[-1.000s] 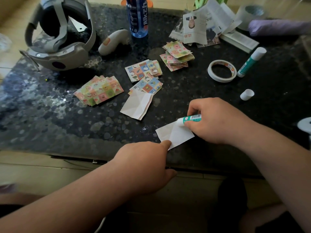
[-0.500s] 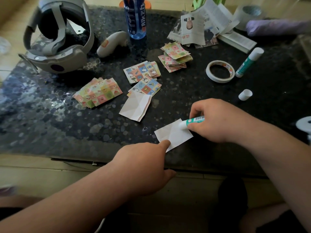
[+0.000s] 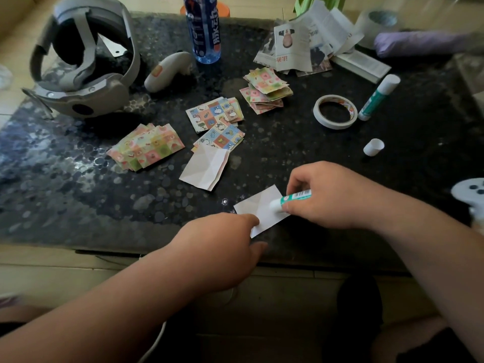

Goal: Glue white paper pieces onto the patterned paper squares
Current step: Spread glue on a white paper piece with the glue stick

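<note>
A white paper piece [image 3: 258, 206] lies near the front edge of the dark table [image 3: 78, 205]. My left hand [image 3: 220, 247] presses its near corner down with the index fingertip. My right hand [image 3: 332, 195] grips a green glue stick [image 3: 290, 200], whose white tip touches the paper's right part. A second creased white piece [image 3: 205, 169] lies just behind. Patterned paper squares sit in stacks: pink-green ones [image 3: 146, 146] at the left, blue cartoon ones [image 3: 217, 121] in the middle, pink heart ones [image 3: 267, 90] further back.
A white glue cap [image 3: 373, 147], a tape roll [image 3: 335, 111] and a capped glue stick [image 3: 378, 98] lie at the right. A grey headset [image 3: 83, 61], a controller [image 3: 167, 72], a blue bottle [image 3: 204, 27] and printed papers [image 3: 306, 45] stand at the back.
The glue stick's tip has slid left and down across the white piece, from its top right edge onto its right part. My left fingertip still holds the same corner.
</note>
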Available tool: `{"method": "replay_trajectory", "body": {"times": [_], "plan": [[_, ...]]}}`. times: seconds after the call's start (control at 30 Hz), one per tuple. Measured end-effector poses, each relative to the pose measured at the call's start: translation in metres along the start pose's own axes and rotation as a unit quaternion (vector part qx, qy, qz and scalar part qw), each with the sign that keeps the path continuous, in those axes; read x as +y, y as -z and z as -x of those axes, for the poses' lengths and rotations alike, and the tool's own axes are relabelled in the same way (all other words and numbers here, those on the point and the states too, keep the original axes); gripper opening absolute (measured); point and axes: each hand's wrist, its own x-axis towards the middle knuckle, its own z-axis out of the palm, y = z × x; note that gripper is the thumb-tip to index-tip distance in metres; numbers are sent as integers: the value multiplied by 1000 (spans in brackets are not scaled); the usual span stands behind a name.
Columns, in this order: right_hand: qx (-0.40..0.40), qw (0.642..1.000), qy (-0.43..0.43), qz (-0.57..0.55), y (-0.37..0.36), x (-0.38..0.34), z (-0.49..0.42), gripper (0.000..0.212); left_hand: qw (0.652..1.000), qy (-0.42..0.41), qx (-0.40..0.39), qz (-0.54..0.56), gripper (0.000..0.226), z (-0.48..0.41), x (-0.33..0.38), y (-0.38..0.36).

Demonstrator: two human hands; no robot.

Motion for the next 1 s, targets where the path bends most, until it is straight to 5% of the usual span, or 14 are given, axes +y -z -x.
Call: {"method": "replay_trajectory", "body": {"times": [0.23,0.4,0.77,1.0], "plan": [[-4,1000,-10,25,1,5,3,17,980,12,133,150,5,-18,-7,9],[11,998,8,57,0,6,6,16,961,3,194,196,17,-29,-10,21],[18,995,21,97,3,13,13,16,969,44,155,185,16,-51,-6,12],[23,995,17,90,4,19,13,17,987,-6,73,141,21,-44,8,6]]}}
